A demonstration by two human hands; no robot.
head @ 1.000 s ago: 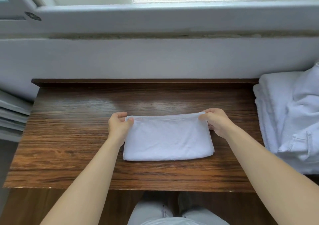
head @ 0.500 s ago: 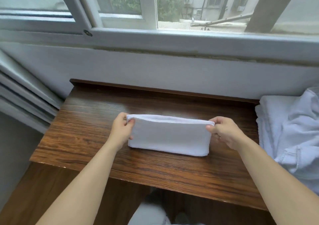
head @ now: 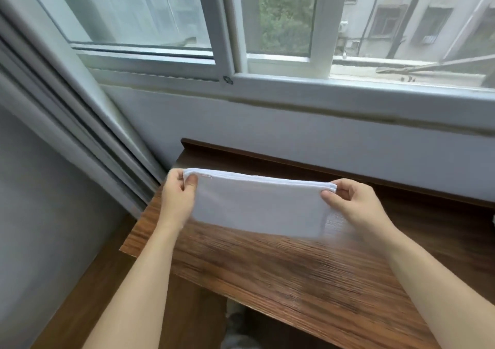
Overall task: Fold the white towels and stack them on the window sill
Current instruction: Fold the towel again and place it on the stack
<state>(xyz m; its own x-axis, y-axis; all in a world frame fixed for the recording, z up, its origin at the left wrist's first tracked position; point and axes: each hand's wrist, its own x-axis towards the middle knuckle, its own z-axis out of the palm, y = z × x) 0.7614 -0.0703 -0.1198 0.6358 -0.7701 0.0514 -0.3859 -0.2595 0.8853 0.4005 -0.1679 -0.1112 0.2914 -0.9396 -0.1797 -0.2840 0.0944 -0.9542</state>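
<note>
White terry, folded flat, hangs between your two hands: the towel (head: 257, 206) is clear of the worktop (head: 308, 273), its long axis running straight from one hand to the other. Your left hand (head: 178, 201) pinches the upper left corner, your right hand (head: 356, 205) pinches the upper right. The window sill (head: 348, 94) lies beyond and above both hands, roughly parallel to the towel's top edge. Neither hand looks clearly nearer, so the coming move is likely a level push forward and up.
</note>
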